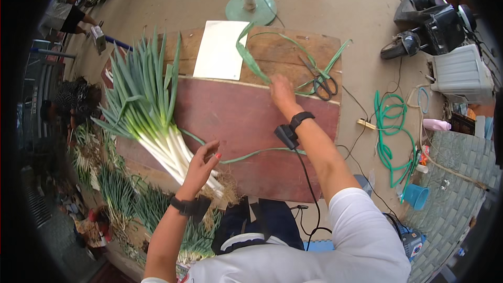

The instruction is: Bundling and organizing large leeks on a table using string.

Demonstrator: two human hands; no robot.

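Note:
A large bunch of green onions (170,147) lies aslant on the left of the reddish-brown board (225,107), leaves away from me and roots near the front edge. My left hand (201,166) is over the white stalks, fingers apart, holding nothing; I cannot tell if it touches them. Pinched in my right hand (283,92), toward the board's far side, is a green plastic strip (248,58) whose free end arches up and away. Another green strip (257,153) runs across the board from beside the bunch to the right. Black-handled scissors (325,87) lie right of my right hand, among loose green strips.
A white sheet (219,50) lies at the table's far side, near a green round stand base (251,8). More green onions (118,191) are piled on the ground at left, with people beyond. At right are a coiled green hose (385,147), a blue basket (415,197) and a scooter (435,26).

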